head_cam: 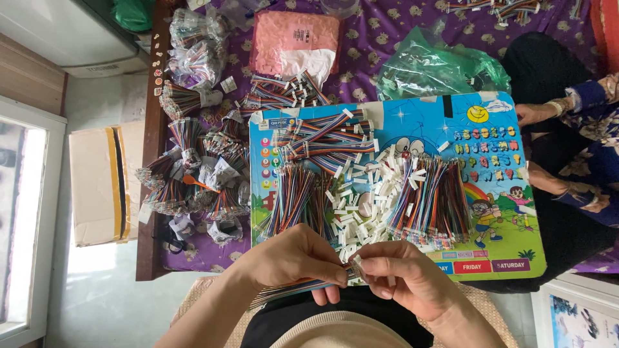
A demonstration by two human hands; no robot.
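My left hand [293,261] pinches a flat multicoloured ribbon cable [284,292] that trails out to the lower left. My right hand [403,278] holds a small white plastic connector [356,263] against the cable's end, fingertips of both hands meeting there. Just beyond my hands lies a blue cartoon-printed board [496,174]. On it rest a bundle of coloured wires [298,201] at the left, a scatter of white connectors [361,193] in the middle, and another wire bundle [433,200] at the right.
Finished cable bundles [193,180] pile up at the left on a purple patterned sheet [380,32]. A pink bag [293,42] and green plastic bag [438,67] lie behind the board. Another person's hands [541,116] rest at the right. A cardboard box [103,183] sits on the floor.
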